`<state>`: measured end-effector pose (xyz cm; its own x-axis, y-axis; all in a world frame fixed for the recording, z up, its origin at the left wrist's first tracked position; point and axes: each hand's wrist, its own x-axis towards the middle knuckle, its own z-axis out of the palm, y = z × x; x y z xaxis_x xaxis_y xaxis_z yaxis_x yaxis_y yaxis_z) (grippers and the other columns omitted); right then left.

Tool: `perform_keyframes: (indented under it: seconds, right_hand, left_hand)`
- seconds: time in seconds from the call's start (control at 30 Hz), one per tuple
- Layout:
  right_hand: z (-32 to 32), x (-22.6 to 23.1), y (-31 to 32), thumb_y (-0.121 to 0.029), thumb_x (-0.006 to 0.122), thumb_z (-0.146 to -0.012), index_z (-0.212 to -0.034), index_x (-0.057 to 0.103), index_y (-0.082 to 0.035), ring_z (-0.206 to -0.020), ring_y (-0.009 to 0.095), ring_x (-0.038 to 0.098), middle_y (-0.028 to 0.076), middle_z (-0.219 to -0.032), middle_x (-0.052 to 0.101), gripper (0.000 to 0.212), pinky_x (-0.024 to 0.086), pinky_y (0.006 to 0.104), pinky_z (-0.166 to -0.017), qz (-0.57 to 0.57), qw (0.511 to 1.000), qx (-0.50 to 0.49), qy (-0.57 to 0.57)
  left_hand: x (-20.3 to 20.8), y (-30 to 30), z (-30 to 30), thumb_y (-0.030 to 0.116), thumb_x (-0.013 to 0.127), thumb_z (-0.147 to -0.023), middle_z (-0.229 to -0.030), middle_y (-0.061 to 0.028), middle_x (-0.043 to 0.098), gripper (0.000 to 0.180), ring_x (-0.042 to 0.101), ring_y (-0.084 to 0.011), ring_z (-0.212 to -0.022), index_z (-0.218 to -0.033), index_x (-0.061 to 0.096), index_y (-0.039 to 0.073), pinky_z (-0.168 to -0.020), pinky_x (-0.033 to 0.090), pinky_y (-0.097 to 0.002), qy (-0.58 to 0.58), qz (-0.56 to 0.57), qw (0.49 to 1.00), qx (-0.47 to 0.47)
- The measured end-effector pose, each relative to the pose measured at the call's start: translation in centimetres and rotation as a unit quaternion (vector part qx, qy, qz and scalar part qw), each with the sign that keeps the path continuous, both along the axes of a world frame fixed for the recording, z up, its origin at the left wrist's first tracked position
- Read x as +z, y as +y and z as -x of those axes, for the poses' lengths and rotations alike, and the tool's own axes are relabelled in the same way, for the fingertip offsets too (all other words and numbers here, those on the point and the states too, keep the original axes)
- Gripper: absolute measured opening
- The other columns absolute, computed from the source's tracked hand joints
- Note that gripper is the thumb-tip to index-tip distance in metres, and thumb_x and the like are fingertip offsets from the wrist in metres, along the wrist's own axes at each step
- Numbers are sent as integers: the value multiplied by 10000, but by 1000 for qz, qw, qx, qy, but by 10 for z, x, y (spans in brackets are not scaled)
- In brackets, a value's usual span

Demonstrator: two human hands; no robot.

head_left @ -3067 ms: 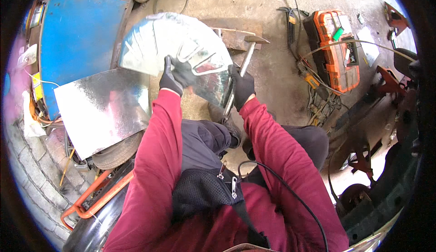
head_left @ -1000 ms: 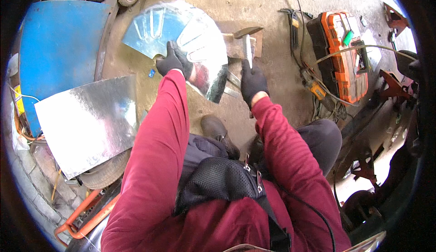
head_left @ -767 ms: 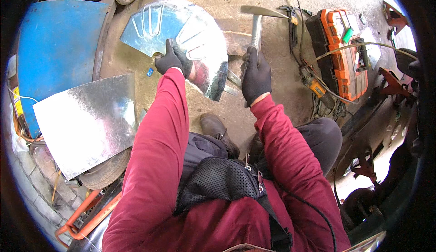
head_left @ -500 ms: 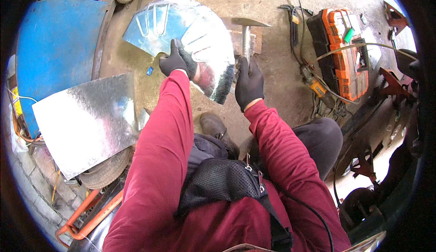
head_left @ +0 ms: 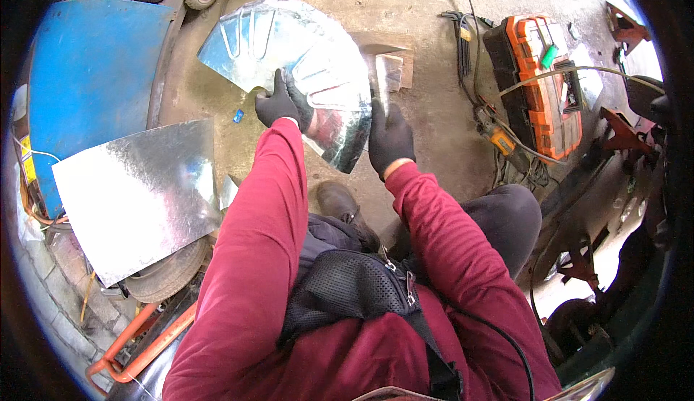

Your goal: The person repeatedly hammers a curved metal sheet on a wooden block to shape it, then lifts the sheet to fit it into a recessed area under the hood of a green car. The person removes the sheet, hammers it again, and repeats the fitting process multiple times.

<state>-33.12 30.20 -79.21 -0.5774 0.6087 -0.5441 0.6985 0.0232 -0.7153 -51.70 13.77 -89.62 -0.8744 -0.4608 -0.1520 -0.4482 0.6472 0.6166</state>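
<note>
A shiny fan-shaped piece of sheet metal with raised ribs is held up over the floor in front of me. My left hand, in a black glove, is closed on its inner curved edge, thumb on top. Beside the sheet's right edge, my right hand, also gloved in black, is wrapped round a hammer. The hammer's shaft points away from me and is smeared by motion; its head is too blurred to make out. I cannot tell whether the hammer touches the sheet.
On the right lie an orange and black toolbox, a yellow angle grinder and cables. Red stands are farther right. At left are a blue panel and a flat metal sheet. A brown board lies beyond my right hand.
My right hand has shifted slightly left and toward me with the hammer, which has gone from sharp to blurred. The fan-shaped sheet has dipped slightly toward me, still in my left hand.
</note>
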Motion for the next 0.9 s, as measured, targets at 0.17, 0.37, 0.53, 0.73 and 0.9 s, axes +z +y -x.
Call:
perform_keyframes:
  seconds: [0.17, 0.37, 0.53, 0.73, 0.9]
  right_hand:
    - [15, 22, 22, -467, 515, -1099, -1077, 675, 13, -1024, 516, 701, 338, -1014, 711, 506, 544, 515, -838, -2, 986, -73, 148]
    - [21, 10, 34, -501, 488, -1093, -1128, 695, 46, -1040, 539, 681, 347, -1047, 710, 586, 528, 530, -883, -64, 995, 31, 76]
    - [23, -4, 55, -537, 496, -1073, -1084, 700, 70, -1072, 545, 659, 384, -1062, 673, 640, 511, 541, -901, -13, 999, -46, 7]
    - [10, 20, 46, -446, 585, -1060, -1021, 685, 61, -844, 460, 664, 313, -879, 665, 518, 513, 485, -810, -5, 992, -95, 82]
    - [-25, 64, 34, -346, 678, -1025, -984, 664, 39, -722, 277, 581, 228, -790, 624, 387, 503, 438, -742, 7, 985, -131, 111]
  left_hand:
    - [-12, -8, -4, 684, 867, -771, -715, -199, 652, 782, 614, -334, -654, -718, 557, -31, -703, 531, -467, -3, 7, 1000, -11]
    - [-33, -18, -3, 689, 867, -764, -718, -193, 648, 786, 610, -334, -659, -746, 578, -41, -722, 530, -468, 39, 7, 999, -9]
    - [-19, -18, 0, 680, 867, -771, -725, -205, 654, 790, 606, -346, -660, -733, 574, -52, -692, 525, -472, 14, -8, 1000, -22]
    - [-7, -2, 6, 673, 869, -778, -706, -203, 643, 783, 582, -321, -638, -734, 614, -66, -681, 519, -460, 7, -32, 999, 6]
    - [65, 15, -2, 598, 839, -869, -734, -134, 673, 667, 579, -232, -637, -742, 652, -30, -635, 505, -396, -4, -196, 980, 36]
